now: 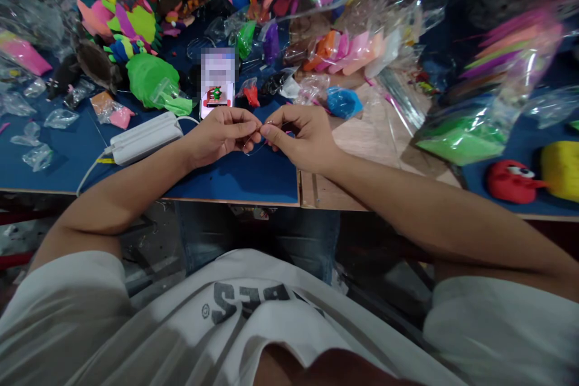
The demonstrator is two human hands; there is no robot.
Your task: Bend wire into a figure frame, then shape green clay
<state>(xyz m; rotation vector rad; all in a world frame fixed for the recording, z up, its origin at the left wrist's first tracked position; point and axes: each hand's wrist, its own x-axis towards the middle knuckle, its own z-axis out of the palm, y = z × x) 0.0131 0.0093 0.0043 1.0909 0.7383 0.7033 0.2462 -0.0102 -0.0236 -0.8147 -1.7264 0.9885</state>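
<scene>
Above the front of the blue table, my left hand (228, 134) and my right hand (302, 136) meet fingertip to fingertip. Between them is a thin wire (250, 153), bent in a loose loop below the fingers. Each hand pinches it with thumb and forefinger. Just behind my left hand, a phone (217, 81) is propped up and shows a picture of a small green and red figure. A scrap of red clay in a bag (250, 92) and a blue clay packet (344, 102) lie behind my right hand.
A white power bank (145, 137) with a cable lies to the left. Green clay (147, 79) and several clay figures crowd the back left. Bagged coloured clay (493, 96), a red clay head (513, 181) and a yellow block (561, 170) are on the right. A wooden board (344, 184) adjoins the blue surface.
</scene>
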